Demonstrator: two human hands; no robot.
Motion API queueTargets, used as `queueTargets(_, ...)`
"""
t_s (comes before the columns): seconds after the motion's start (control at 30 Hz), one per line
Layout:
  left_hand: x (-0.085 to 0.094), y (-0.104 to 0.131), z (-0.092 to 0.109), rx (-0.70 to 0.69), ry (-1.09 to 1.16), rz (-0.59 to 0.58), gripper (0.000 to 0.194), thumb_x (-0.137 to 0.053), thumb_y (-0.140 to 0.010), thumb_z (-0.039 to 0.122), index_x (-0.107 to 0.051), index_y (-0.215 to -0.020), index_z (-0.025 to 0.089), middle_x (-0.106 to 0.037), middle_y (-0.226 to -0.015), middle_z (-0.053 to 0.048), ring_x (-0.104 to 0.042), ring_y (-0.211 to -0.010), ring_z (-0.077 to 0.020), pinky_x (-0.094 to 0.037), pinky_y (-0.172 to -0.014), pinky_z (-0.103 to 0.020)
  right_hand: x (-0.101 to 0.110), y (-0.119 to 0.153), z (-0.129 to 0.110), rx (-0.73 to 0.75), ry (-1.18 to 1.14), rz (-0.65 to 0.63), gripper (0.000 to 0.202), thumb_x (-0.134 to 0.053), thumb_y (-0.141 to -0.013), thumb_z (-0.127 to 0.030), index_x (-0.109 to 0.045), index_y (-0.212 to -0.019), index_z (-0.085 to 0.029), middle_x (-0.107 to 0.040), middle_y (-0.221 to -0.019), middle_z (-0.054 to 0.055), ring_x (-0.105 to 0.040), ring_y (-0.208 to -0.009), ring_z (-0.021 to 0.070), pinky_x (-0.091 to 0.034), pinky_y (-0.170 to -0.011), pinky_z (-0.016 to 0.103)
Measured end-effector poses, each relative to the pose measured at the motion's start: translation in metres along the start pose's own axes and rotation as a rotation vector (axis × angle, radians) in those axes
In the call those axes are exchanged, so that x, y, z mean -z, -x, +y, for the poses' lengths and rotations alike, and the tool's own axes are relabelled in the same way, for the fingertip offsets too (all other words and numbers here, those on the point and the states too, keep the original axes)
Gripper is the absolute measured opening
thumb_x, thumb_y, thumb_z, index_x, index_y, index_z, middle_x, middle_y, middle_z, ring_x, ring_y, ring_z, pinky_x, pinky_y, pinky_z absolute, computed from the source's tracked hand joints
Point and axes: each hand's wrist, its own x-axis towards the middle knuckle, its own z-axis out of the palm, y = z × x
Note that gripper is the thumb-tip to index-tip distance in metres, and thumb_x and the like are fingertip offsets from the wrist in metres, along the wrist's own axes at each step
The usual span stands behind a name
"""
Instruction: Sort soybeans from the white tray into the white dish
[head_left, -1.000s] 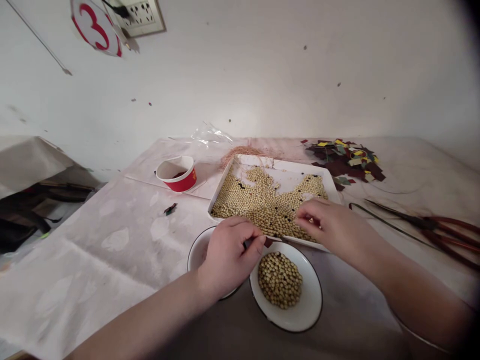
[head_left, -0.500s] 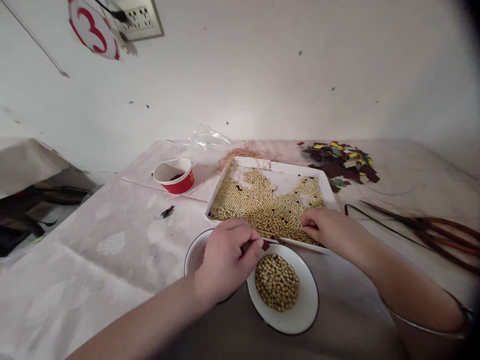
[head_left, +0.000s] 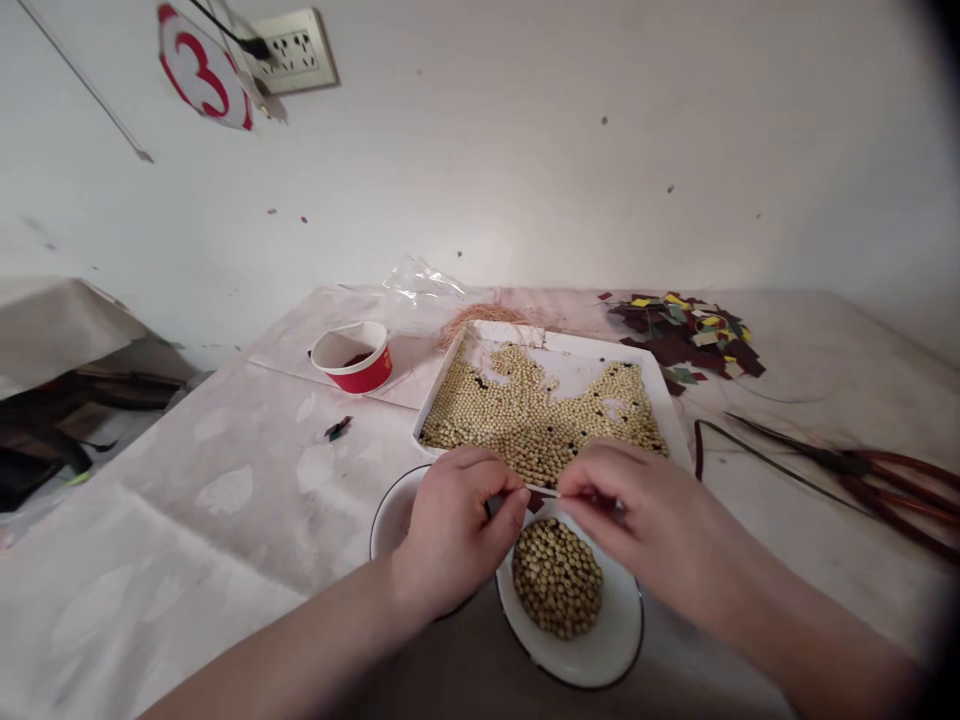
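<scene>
My left hand (head_left: 457, 525) is pinched closed above the rim of a left bowl (head_left: 390, 515), holding something too small to name. Facing it, my right hand (head_left: 637, 510) is closed too, its fingertips near those of the left; what they grip cannot be made out. A small dark red piece (head_left: 535, 502) shows between the two hands. Below them, a white bowl (head_left: 619, 630) holds a heap of pale beads (head_left: 559, 580). Just behind the hands lies a white tray (head_left: 675, 410) spread with small pale beads and a few dark ones.
A red and white cup (head_left: 364, 376) stands back left, near a dark scrap (head_left: 337, 429). Clear plastic (head_left: 420, 280) and reddish strands (head_left: 487, 318) lie behind the tray. A pile of coloured scraps (head_left: 690, 335) and large scissors (head_left: 862, 465) are at right.
My right hand has moved left from the beads in the tray to beside my left hand. My left hand stays nearly in place, and the view has shifted slightly.
</scene>
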Motion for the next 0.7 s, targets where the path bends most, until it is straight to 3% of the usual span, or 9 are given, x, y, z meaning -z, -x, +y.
queueTargets(0.2, -0.001, 0.0, -0.002, 0.006, 0.019, 0.012, 0.021, -0.05, -0.083, 0.02, -0.052, -0.063, 0.016, -0.054, -0.065, -0.001, -0.048, -0.066, -0.013, -0.037, -0.062, -0.026, -0.024, 0.004, -0.008, 0.219, 0.177, 0.062, 0.013, -0.049, -0.086, -0.016, -0.055, -0.075, -0.02, -0.056, -0.077, 0.001, -0.052, -0.073, 0.0171, -0.037, -0.064, 0.031)
queueTargets(0.7, 0.0, 0.0, -0.001, 0.006, 0.041, -0.006, 0.02, -0.05, -0.083, 0.019, -0.053, -0.063, 0.016, -0.053, -0.064, 0.0, -0.047, -0.066, -0.0126, -0.035, -0.062, -0.025, -0.028, 0.003, -0.002, 0.262, 0.198, 0.148, 0.015, -0.05, -0.086, -0.016, -0.054, -0.072, -0.019, -0.054, -0.072, 0.001, -0.05, -0.07, 0.017, -0.035, -0.061, 0.031)
